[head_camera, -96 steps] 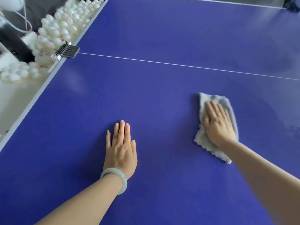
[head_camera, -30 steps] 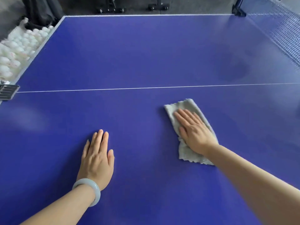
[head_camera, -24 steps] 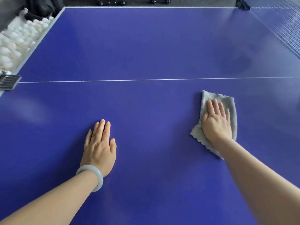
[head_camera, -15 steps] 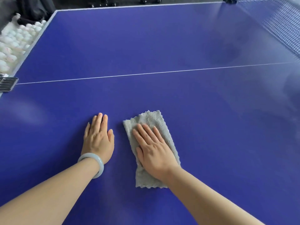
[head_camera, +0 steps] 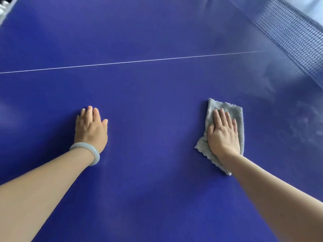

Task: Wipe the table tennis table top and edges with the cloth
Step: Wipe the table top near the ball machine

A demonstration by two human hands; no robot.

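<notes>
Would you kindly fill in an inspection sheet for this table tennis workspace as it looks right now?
Surface: blue table top with a white line; faint smudges towards the right.
Job's things: grey cloth flat on the top.
Clutter: nothing seen.
Hands: right hand pressed flat on the cloth; left hand flat on the bare top, pale bracelet on its wrist.
Cables: nothing seen.
Surroundings: net at upper right.

We have a single head view, looking forward and down, close over the blue table top (head_camera: 157, 105); the net (head_camera: 297, 35) crosses our upper right corner.
</notes>
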